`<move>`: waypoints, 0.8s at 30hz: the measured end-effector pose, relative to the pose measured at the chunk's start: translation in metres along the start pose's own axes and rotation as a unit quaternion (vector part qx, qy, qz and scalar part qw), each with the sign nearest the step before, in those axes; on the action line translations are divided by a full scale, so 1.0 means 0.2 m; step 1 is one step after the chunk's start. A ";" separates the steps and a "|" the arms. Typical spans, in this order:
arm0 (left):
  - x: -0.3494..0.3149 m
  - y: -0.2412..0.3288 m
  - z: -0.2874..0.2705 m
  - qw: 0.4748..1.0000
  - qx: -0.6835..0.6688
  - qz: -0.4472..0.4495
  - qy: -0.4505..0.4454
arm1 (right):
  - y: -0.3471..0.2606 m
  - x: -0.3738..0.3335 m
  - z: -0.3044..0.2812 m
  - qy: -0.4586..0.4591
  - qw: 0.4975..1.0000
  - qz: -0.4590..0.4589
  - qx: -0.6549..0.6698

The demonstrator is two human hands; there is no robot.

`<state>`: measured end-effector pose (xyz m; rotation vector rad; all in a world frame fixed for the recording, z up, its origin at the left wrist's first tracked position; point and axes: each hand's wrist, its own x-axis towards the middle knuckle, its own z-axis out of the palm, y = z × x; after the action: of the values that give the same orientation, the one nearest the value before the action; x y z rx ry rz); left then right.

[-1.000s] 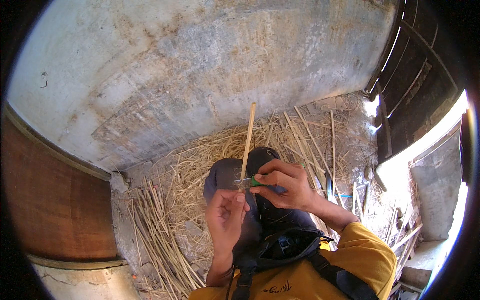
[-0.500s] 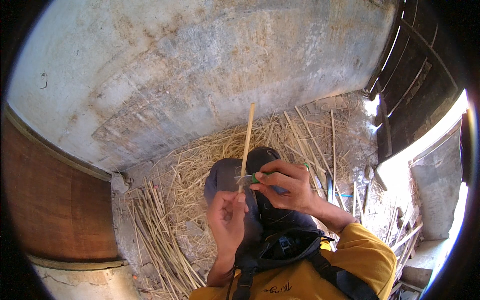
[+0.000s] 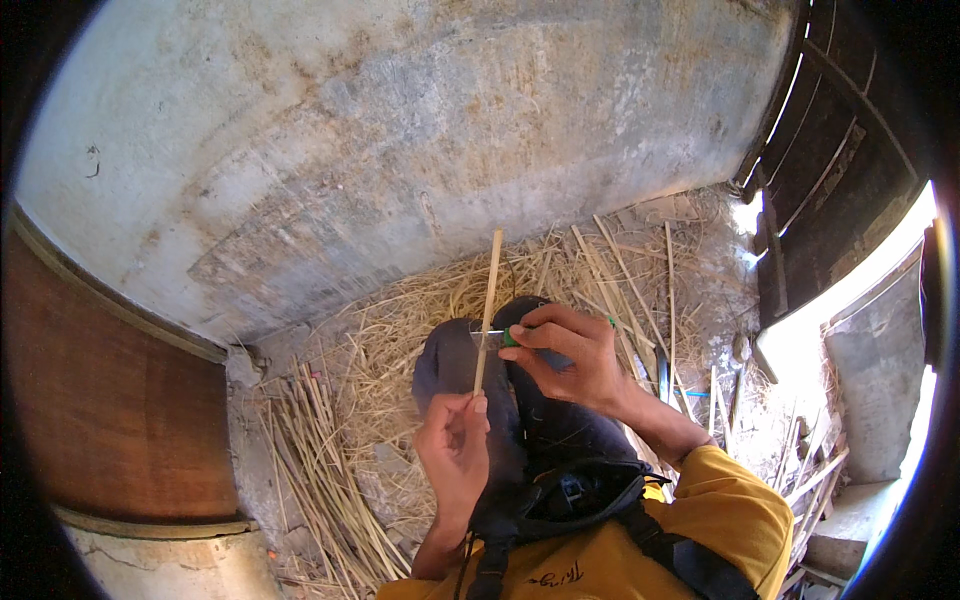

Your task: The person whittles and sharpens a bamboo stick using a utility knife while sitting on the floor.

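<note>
My left hand [image 3: 455,440] pinches the near end of a thin pale strip, bamboo by its look [image 3: 493,283], which points up and away over my knees. In my right hand [image 3: 572,360] is a small knife with a green handle [image 3: 511,338], held between thumb and fingers. Its short blade [image 3: 486,333] lies across the strip, a little beyond the left fingertips. The knife's rear part is hidden in the right palm.
Curly shavings [image 3: 375,345] cover the floor around my legs. A bundle of long strips [image 3: 325,480] lies at the left, with more loose strips [image 3: 640,285] at the right. A stained wall [image 3: 400,150] rises ahead; a brown wooden panel [image 3: 120,400] stands at the left.
My left hand has drawn slightly toward me with the strip, whose far tip sits lower now. The blade has shifted a bit farther from the left fingertips, along the strip.
</note>
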<state>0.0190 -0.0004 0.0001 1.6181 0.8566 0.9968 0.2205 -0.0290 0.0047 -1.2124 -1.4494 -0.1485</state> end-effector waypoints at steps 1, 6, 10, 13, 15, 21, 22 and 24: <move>0.00 0.00 0.00 1.000 0.009 -0.004 0.007 | 0.01 0.00 0.01 0.002 1.000 0.004 0.004; -0.01 -0.03 -0.02 1.000 -0.006 -0.012 0.018 | 0.03 0.01 0.05 0.000 1.000 0.009 0.015; -0.01 -0.03 -0.03 1.000 -0.006 -0.018 0.021 | 0.05 0.01 0.06 -0.010 1.000 0.015 0.012; 0.00 -0.05 -0.04 1.000 0.001 -0.019 0.022 | 0.07 0.00 0.10 -0.005 1.000 0.018 0.015; 0.00 -0.05 -0.05 1.000 0.007 -0.018 0.023 | 0.07 0.00 0.11 0.000 1.000 0.021 0.019; -0.10 -0.10 -0.07 0.999 0.036 -0.016 -0.010 | 0.28 0.18 0.01 0.122 0.983 0.104 -0.090; -0.13 -0.09 -0.09 0.998 0.042 -0.046 -0.029 | 0.32 0.22 -0.04 0.141 0.972 0.148 -0.112; -0.15 -0.11 -0.11 0.995 0.049 -0.075 -0.050 | 0.42 0.24 -0.11 0.135 0.970 0.189 -0.073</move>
<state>-0.0148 -0.0133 -0.0244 1.6451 0.9561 0.7729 0.3072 0.0218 0.0055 -1.5041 -0.9663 -0.1524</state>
